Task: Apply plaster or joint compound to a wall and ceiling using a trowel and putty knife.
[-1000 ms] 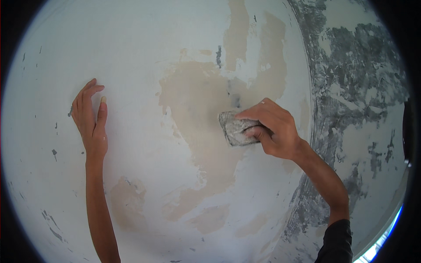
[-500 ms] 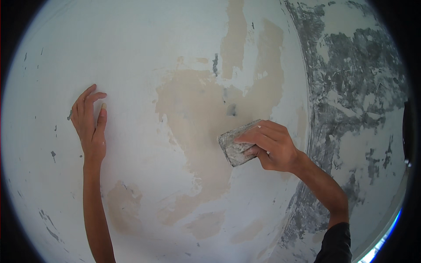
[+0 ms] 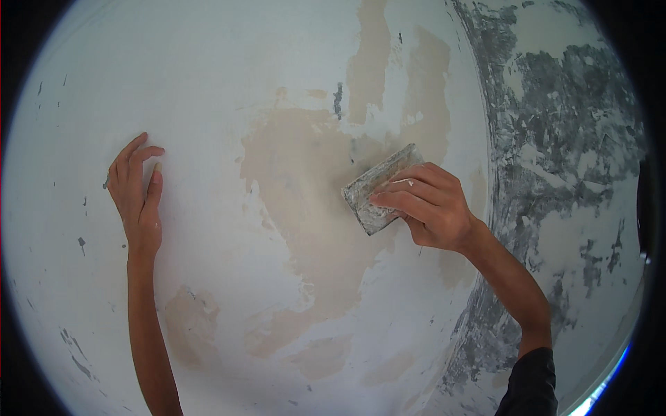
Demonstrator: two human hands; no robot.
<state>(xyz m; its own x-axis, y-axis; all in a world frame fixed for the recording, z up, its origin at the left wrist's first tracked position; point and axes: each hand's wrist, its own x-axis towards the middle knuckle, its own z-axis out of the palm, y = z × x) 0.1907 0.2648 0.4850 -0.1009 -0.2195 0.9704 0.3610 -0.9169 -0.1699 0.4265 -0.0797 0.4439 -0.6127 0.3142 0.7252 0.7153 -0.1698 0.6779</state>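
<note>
Higher up the wall (image 3: 208,97) than before, the right hand (image 3: 436,208) grasps a grey block (image 3: 374,186) over a beige patch (image 3: 305,194), the left hand (image 3: 138,194) free with loosely bent fingers.

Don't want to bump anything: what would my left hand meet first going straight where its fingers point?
The way from your left hand looks free along the white wall to the picture's edge, though depth is unclear.

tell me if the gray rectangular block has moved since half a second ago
Yes, the gray rectangular block has moved up, closer to the dark vertical streak above it.
</note>
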